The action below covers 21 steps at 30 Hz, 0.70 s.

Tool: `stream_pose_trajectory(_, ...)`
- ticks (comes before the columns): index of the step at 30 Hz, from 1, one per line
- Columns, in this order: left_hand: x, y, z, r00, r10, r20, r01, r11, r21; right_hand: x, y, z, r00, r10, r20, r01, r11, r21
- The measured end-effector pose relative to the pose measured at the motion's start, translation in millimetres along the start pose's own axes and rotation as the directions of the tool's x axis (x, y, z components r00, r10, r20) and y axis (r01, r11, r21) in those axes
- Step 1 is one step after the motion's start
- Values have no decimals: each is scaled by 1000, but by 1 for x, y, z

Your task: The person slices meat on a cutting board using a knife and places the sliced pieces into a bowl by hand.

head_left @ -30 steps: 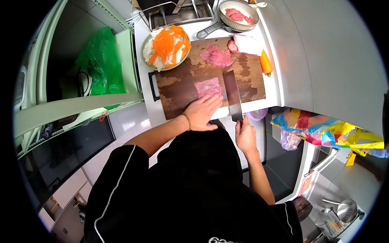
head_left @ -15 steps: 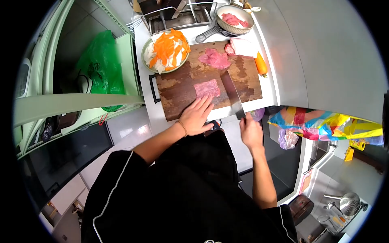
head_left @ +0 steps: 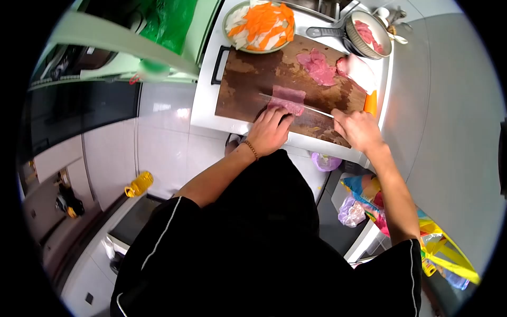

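Note:
A flat piece of pink meat (head_left: 288, 95) lies near the front of the wooden cutting board (head_left: 245, 76). My left hand (head_left: 270, 129) rests on its near edge, fingertips curled and a beaded bracelet at the wrist. My right hand (head_left: 356, 129) is closed round the handle of a knife (head_left: 318, 111), whose blade lies across the meat, seen edge-on just beyond my left fingers. Thin slices of meat (head_left: 318, 67) are piled at the back of the board. A larger pale chunk of meat (head_left: 359, 74) sits at the board's right, by a carrot (head_left: 371, 103).
A plate (head_left: 228, 34) of orange and white vegetable pieces stands at the back left. Behind the board at the right is a small pan (head_left: 388, 45) holding meat. A black handle (head_left: 215, 66) sticks out from the board's left side. Purple bags hang below the counter's front edge.
The view has turned and shifted. The knife has swung from beside the meat to across it, moving with my right hand. My left fingers have curled from lying flat.

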<state>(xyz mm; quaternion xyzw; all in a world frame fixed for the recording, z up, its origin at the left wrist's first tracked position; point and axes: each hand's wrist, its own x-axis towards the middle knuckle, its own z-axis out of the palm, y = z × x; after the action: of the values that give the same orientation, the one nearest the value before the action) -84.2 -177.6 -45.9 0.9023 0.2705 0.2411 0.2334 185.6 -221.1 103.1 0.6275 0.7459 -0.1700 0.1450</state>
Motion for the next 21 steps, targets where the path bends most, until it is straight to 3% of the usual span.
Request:
stream_pose_trajectory(5,3,6,1,992,-122,-35,124,991,52,5,1,-1,999,-14,33,14,1000,-11)
stream_pose_trajectory(11,4,4,-1,989,-150,9,148,984,99,2,-5,8,999,19,-40,-17,998,56)
stream_pose_trajectory(21,2,5,-11,986,-144,85,130,980,152,1,-14,-12,998,24,64,-26,999,37)
